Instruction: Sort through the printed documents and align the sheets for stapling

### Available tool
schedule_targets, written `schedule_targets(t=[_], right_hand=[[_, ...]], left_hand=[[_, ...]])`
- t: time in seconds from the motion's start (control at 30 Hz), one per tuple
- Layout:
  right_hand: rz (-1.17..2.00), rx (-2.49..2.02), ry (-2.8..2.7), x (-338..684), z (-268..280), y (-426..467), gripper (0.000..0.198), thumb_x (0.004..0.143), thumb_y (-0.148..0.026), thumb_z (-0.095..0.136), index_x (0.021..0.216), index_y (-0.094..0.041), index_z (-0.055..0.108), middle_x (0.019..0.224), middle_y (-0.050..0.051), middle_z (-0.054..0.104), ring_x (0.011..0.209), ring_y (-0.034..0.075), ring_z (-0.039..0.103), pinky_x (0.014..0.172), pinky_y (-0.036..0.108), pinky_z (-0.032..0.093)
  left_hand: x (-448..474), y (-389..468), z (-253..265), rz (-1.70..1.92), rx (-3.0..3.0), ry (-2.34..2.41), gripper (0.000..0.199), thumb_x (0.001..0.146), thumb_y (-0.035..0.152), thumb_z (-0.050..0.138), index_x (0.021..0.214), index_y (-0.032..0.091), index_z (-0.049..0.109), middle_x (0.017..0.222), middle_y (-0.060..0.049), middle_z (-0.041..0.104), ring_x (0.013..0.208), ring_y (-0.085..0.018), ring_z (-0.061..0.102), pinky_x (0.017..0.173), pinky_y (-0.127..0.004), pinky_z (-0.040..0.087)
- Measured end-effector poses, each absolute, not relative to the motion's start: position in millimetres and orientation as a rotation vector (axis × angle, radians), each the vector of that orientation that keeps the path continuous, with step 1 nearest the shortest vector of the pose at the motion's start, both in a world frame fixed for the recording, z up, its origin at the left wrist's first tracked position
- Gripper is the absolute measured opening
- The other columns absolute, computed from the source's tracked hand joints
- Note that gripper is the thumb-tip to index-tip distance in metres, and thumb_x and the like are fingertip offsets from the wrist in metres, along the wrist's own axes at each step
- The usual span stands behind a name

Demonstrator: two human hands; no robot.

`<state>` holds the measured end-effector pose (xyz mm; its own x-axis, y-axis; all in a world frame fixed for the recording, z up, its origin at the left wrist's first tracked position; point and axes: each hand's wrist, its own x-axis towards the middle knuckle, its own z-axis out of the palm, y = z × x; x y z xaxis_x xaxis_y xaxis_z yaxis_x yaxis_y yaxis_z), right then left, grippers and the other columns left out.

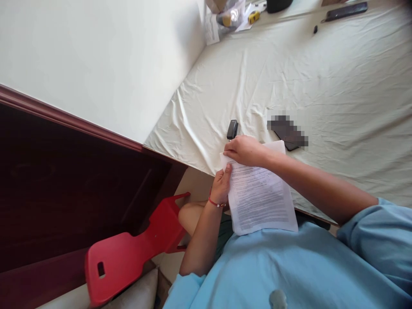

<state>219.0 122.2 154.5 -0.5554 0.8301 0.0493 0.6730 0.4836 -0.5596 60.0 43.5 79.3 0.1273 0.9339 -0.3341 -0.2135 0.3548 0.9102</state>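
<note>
Printed sheets of paper (pixel 260 197) rest against my blue shirt and the edge of the cloth-covered table. My left hand (pixel 221 184) grips their left edge, thumb on top, with a red beaded bracelet at the wrist. Across the top left corner lies my right hand (pixel 243 149), its fingers closed on the paper there and bent over the edge. Just beyond those fingers a small black stapler (pixel 232 129) lies on the cloth. A dark phone-like object (pixel 288 133), partly blurred out, lies to the right of it.
White cloth (pixel 337 98) with wrinkles covers the table. At the back are a clear plastic bag (pixel 233 15), a yellow tape measure (pixel 253 17) and a long dark case (pixel 346 11). A red plastic chair (pixel 119 262) stands at lower left, near a white wall (pixel 96 56).
</note>
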Motion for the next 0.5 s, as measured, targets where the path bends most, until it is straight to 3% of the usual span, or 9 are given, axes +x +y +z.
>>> schedule_targets(t=[0.2,0.33,0.5], right_hand=[[0.572,-1.241,-2.547,222,148,122,0.036,0.106,-0.031,0.042,0.089,-0.017,0.071,0.095,0.013,0.073,0.097,0.026,0.063,0.082,0.036,0.039],[0.646,-1.198,-2.544,226,143,123,0.035,0.107,-0.031,0.04,0.094,-0.017,0.07,0.094,0.012,0.073,0.091,0.024,0.063,0.076,0.034,0.037],[0.711,-1.221,-2.515,230,136,126,0.031,0.105,-0.03,0.042,0.093,-0.018,0.068,0.093,0.01,0.073,0.081,0.021,0.061,0.071,0.032,0.033]], left_hand=[[60,46,76,0.996,0.847,1.163,0.061,0.083,0.072,0.065,0.096,0.013,0.076,0.09,-0.011,0.076,0.087,-0.023,0.07,0.073,-0.032,0.052],[61,49,74,0.981,0.894,1.217,0.067,0.082,0.076,0.062,0.09,0.011,0.074,0.081,-0.01,0.073,0.076,-0.02,0.067,0.065,-0.03,0.047],[66,51,70,0.962,0.891,1.226,0.073,0.078,0.08,0.062,0.089,0.01,0.075,0.08,-0.011,0.073,0.076,-0.02,0.066,0.066,-0.031,0.048]])
